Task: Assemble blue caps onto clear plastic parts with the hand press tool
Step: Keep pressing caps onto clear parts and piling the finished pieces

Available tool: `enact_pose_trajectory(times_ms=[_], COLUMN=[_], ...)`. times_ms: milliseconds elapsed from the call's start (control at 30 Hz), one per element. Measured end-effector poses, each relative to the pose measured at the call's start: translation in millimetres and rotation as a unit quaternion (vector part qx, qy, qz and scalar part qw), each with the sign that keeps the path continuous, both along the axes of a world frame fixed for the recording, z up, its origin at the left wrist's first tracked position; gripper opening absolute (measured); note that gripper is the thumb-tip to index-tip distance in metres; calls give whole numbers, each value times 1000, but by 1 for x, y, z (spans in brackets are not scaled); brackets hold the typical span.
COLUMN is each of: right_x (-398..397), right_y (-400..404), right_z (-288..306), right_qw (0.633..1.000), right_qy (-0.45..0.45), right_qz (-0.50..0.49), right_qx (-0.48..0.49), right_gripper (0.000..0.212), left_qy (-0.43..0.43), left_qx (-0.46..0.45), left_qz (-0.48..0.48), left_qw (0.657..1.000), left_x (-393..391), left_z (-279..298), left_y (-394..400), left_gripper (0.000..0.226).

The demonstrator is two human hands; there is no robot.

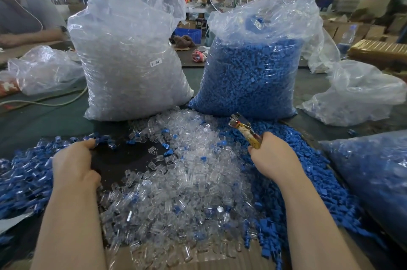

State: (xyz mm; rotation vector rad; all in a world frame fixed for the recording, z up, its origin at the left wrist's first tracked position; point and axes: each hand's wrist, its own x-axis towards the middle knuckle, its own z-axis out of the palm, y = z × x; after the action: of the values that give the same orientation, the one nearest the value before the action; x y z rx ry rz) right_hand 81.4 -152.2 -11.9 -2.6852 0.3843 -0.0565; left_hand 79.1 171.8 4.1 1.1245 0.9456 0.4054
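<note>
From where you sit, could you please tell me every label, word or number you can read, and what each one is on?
"SJ-017": small white sticker on the big bag of clear plastic parts.
Patterned wrap on the hand press tool: too blurred to tell whether it carries words.
Nothing else readable.

A: How do the arms lie?

B: Both bare forearms reach forward from the near edge. The left hand [73, 163] lies palm down, its fingers [89, 144] curled over at the far end, the tips hidden; what they touch I cannot tell.

A: And the right?

B: The right hand [272, 155] is a fist, back upward, fingers wrapped round the yellow patterned handle of the metal-headed hand press tool [243, 130], which juts out beyond the knuckles, angled leftward.
</note>
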Motion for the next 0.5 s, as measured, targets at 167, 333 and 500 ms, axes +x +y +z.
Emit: enact_pose_trajectory(times_ms=[167, 333, 500], right_x=[0, -2, -4], right_y=[1, 1, 0], right_z=[0, 2, 3], right_qw=[1000, 999, 998], right_qy=[8, 32, 51], right_qz=[-6, -24, -42], right_qx=[-8, -10, -8], right_gripper=[16, 15, 21], left_qy=[6, 301, 379], left_qx=[259, 523, 527], left_qz=[-91, -317, -399], left_qw=[961, 731, 648], left_x=[1, 4, -1], left_z=[-4, -2, 1], left_y=[-3, 3, 7], left_gripper=[30, 28, 35])
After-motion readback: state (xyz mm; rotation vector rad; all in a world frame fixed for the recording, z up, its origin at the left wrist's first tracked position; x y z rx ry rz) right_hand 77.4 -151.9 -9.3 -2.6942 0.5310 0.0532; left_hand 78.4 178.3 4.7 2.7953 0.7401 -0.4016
